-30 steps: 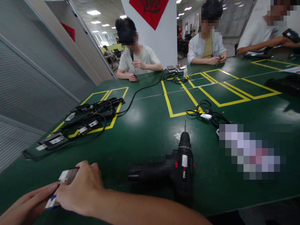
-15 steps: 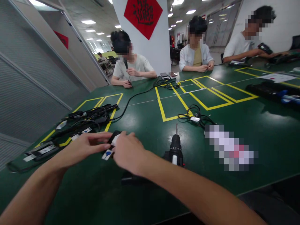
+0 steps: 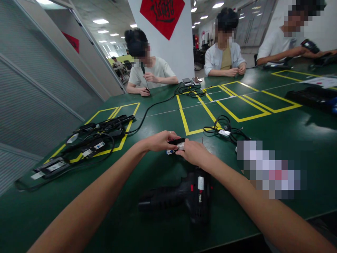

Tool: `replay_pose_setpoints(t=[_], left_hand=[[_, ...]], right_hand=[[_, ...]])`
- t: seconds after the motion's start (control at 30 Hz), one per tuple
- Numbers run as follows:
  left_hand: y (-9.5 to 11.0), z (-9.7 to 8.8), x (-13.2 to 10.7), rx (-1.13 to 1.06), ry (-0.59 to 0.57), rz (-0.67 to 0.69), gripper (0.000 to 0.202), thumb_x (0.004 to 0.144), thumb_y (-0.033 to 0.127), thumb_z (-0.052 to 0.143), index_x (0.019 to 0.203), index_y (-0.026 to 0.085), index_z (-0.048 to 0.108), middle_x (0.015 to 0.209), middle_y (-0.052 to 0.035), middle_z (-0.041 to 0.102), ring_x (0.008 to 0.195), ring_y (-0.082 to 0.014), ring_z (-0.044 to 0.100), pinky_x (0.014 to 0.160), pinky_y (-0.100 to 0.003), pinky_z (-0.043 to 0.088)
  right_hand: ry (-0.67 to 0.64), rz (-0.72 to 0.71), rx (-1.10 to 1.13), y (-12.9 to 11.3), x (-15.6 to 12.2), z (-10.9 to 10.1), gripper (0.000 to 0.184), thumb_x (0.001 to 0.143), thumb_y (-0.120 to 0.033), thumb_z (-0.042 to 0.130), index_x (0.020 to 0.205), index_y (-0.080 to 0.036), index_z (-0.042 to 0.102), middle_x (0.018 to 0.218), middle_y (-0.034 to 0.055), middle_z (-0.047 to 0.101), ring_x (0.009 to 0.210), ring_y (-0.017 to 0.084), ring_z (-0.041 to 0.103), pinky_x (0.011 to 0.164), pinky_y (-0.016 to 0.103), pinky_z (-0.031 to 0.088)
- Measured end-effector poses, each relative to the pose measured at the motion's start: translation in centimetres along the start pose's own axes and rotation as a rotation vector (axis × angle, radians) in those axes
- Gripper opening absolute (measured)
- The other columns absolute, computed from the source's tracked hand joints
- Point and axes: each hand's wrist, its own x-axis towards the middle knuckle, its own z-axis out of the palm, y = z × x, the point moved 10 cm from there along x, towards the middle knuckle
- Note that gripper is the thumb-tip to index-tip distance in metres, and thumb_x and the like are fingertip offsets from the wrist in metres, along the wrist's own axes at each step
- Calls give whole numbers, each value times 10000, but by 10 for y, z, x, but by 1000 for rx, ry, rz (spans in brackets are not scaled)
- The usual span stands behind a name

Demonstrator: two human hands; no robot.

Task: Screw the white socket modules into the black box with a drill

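A small black part with a white label (image 3: 180, 143) is held between my two hands over the green table, just above its surface. My left hand (image 3: 162, 141) is closed on its left end, thumb on the near side. From the right my right hand (image 3: 195, 152) grips the other end, hiding much of it. A white tag with blue marks (image 3: 170, 151) shows below the part. Close beneath my right hand lies a black cordless drill (image 3: 198, 196) on its side, its handle to the left; my right hand partly covers its front end.
At left, black adapters with cables (image 3: 98, 140) lie among yellow tape outlines. A cable coil (image 3: 221, 127) and a blurred-out item (image 3: 268, 168) are at right. Phone-like slabs (image 3: 191, 80) and more cable lie at the back. Several people sit across the green table (image 3: 158, 119).
Both hands have moved right with the black part, away from the adapters and toward the drill's front end. More of the drill's body and handle now shows.
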Motion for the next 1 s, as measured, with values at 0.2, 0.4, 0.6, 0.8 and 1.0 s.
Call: replay_pose_setpoints(t=[0.2,0.4,0.6,0.8,1.0], left_hand=[[2,0,-8,-60,188,16,357,841,283,551,1180,178,511,1195,-103,552,1012,-267,561,827,-499,464],[-8,-8,-19,-122,296,-24,391,837,279,559,1210,183,490,1219,-109,543,1026,-275,561,825,-505,471],[24,-29,-53,-36,539,-132,333,875,312,472,1183,188,494,1218,-106,501,1166,-265,435,1001,-503,301],[83,46,-75,-6,234,-186,561,747,389,613,1270,268,446,1287,-81,500,1061,-264,539,914,-433,430],[83,98,-78,82,104,-279,839,668,266,601,1409,166,219,1351,-202,423,1174,-364,433,953,-526,353]], right_hand=[[103,-5,-90,1,-2,-4,504,805,-558,450,1022,-111,534,898,138,638,825,271,621,690,373,465],[112,5,-54,3,-3,-8,505,799,-553,458,1031,-111,530,889,143,640,800,265,623,665,368,461],[121,19,17,3,-5,-13,529,826,-559,403,1066,-100,510,900,154,633,821,264,610,663,365,450],[217,66,18,7,-10,-20,437,896,-447,312,1090,-106,503,985,152,609,920,247,578,744,356,438],[359,35,102,-1,-15,-46,336,895,-327,347,1066,-129,559,993,126,613,946,224,563,802,357,441]])
